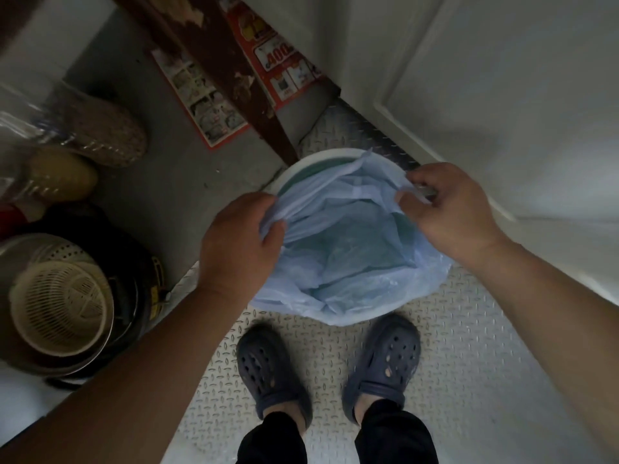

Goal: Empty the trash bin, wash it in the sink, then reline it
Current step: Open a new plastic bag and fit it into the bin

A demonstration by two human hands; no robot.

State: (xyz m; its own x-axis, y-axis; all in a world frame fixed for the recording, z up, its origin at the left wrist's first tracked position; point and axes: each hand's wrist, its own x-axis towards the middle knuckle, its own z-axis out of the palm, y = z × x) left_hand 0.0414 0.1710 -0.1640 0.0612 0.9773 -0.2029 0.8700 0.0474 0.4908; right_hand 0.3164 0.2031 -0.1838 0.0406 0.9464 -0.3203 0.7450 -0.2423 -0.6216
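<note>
Pinching the liner [351,242] hem: left hand [241,242] bunched at near-left, right hand [452,212] at far-right. Draped already over the near rim of the bin [301,169] on the floor. Best stretched evenly, then folded over the bare far rim.

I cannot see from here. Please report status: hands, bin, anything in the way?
Left hand and right hand grip blue liner. Liner spread over bin rim, far edge not covered. Nothing in the way.
</note>
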